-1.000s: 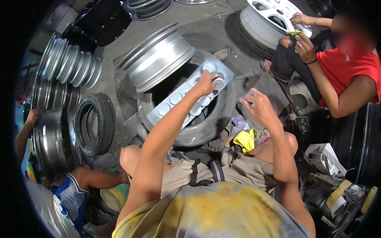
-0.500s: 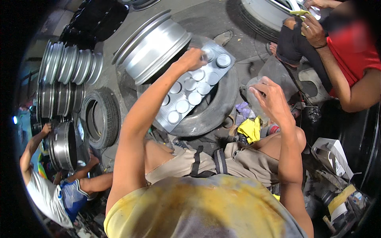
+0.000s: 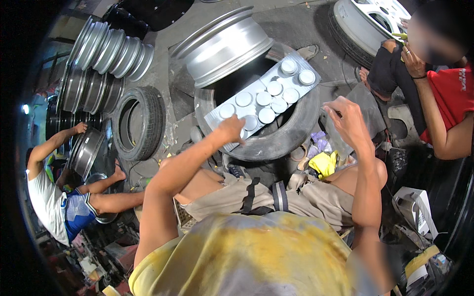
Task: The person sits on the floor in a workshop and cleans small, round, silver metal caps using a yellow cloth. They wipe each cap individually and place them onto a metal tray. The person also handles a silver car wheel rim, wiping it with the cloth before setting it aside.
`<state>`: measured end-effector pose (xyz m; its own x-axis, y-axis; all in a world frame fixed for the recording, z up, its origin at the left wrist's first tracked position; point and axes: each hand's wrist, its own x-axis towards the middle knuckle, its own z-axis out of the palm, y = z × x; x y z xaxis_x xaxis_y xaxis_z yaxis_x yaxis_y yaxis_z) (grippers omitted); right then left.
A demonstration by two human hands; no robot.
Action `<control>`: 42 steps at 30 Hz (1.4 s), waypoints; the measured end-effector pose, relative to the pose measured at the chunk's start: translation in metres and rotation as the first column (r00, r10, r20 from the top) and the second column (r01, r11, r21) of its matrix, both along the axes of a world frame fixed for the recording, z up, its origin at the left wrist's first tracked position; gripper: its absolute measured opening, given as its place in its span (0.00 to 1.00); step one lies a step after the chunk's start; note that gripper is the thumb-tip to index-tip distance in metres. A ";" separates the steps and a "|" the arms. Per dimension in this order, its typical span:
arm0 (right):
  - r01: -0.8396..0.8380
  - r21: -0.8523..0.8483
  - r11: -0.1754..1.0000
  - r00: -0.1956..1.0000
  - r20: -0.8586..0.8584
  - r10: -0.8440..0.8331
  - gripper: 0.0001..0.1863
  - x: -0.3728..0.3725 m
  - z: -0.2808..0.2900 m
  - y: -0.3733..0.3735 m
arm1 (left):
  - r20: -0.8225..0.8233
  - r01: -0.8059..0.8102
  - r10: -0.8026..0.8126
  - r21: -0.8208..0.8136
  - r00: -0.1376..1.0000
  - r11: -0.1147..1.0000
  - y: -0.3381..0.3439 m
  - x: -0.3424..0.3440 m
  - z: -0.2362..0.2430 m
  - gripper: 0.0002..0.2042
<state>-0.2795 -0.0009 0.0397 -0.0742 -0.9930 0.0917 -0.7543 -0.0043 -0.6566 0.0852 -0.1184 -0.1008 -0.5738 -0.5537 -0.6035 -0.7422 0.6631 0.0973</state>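
A silver-grey board (image 3: pixel 236 103) lies slanted across a tyre (image 3: pixel 217 93), with several pale round caps (image 3: pixel 266 115) standing on it. My left hand (image 3: pixel 230 130) is over the board's near left end, fingers bent down and closed around a cap (image 3: pixel 243 134) that they partly cover. My right hand (image 3: pixel 349 121) is raised to the right of the tyre, apart from the board. Its thumb and fingers are curled together; whatever is between them is too small to make out. Behind it hangs or lies a clear plastic sheet (image 3: pixel 365 109).
A silver wheel rim (image 3: pixel 229 47) leans on the tyre's far left. Stacked rims (image 3: pixel 111 49) and another tyre (image 3: pixel 160 116) stand left, near a person handling a dark rim (image 3: pixel 88 150). At right, a person in red (image 3: pixel 447 103) works by a white wheel (image 3: pixel 363 22). Yellow cloth (image 3: pixel 323 164) lies near my knee.
My left hand has moved from the board's far right end to its near left end. My right hand stays raised and curled. The person at left has tilted the dark rim.
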 end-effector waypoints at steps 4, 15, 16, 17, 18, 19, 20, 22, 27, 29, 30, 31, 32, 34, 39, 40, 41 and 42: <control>-0.035 -0.066 0.997 0.999 -0.019 0.034 0.08 0.004 -0.008 -0.009 | -0.133 -0.121 0.109 -0.082 0.985 0.989 0.026 -0.002 -0.008 0.42; -0.031 -0.398 0.917 0.998 0.041 0.052 0.08 0.109 0.028 0.018 | -0.063 0.307 0.991 0.947 -0.117 0.096 0.033 -0.065 0.093 0.18; -0.020 -0.454 0.891 0.999 0.018 0.031 0.08 0.122 0.030 0.017 | -0.074 0.343 0.991 0.933 -0.110 0.108 0.040 -0.071 0.106 0.18; 0.002 -0.509 0.860 1.000 -0.007 -0.007 0.08 0.128 0.030 0.018 | -0.143 0.340 0.983 0.924 -0.111 0.173 0.044 -0.078 0.120 0.18; 0.024 -0.563 0.826 0.999 -0.026 -0.047 0.08 0.134 0.029 0.017 | -0.211 0.333 0.971 0.913 -0.110 0.236 0.049 -0.081 0.134 0.18; 0.083 -0.555 0.828 0.996 0.024 -0.083 0.09 0.135 0.026 0.016 | -0.275 0.328 0.956 0.897 -0.105 0.295 0.051 -0.084 0.143 0.18; 0.119 -0.544 0.831 0.993 0.074 -0.095 0.10 0.140 0.026 0.014 | -0.301 0.343 0.947 0.882 -0.114 0.321 0.049 -0.084 0.148 0.18; 0.202 -0.515 0.833 0.976 0.177 -0.127 0.11 0.151 0.028 0.011 | -0.350 0.371 0.929 0.852 -0.122 0.370 0.043 -0.085 0.155 0.18; 0.061 -0.590 0.805 0.993 -0.042 -0.107 0.12 0.150 0.027 0.019 | -0.386 0.393 0.923 0.850 0.013 0.350 0.050 -0.069 0.162 0.25; 0.100 -0.534 0.840 0.995 0.036 -0.095 0.14 0.150 0.030 0.018 | -0.438 0.237 0.899 0.874 0.008 0.424 0.053 -0.063 0.161 0.26; 0.069 -0.544 0.836 0.997 0.012 -0.075 0.14 0.152 0.030 0.017 | -0.464 0.154 0.886 0.876 0.009 0.457 0.054 -0.059 0.166 0.27; 0.037 -0.553 0.832 0.998 -0.013 -0.053 0.14 0.155 0.027 0.016 | -0.450 0.046 0.893 0.892 0.014 0.449 0.054 -0.063 0.164 0.28; 0.005 -0.562 0.827 0.999 -0.038 -0.032 0.14 0.157 0.024 0.015 | -0.512 -0.009 0.859 0.859 -0.003 0.512 0.052 -0.065 0.159 0.29; 0.021 -0.457 0.889 0.997 -0.062 -0.056 0.15 0.160 0.020 0.013 | -0.633 -0.120 0.774 0.770 -0.022 0.626 0.049 -0.069 0.150 0.30; -0.015 -0.402 0.916 0.994 -0.106 -0.030 0.16 0.181 0.020 0.022 | -0.576 -0.210 0.802 0.814 -0.161 0.542 0.039 -0.072 0.135 0.33; -0.037 -0.440 0.897 0.995 -0.098 -0.007 0.16 0.183 0.018 0.021 | -0.609 -0.211 0.777 0.790 -0.160 0.576 0.037 -0.069 0.132 0.33; -0.057 -0.475 0.878 0.995 -0.095 0.013 0.16 0.183 0.016 0.022 | -0.639 -0.207 0.753 0.767 -0.158 0.607 0.037 -0.065 0.134 0.34; -0.078 -0.509 0.857 0.995 -0.093 0.035 0.15 0.183 0.015 0.022 | -0.648 -0.202 0.743 0.760 -0.169 0.617 0.036 -0.066 0.134 0.34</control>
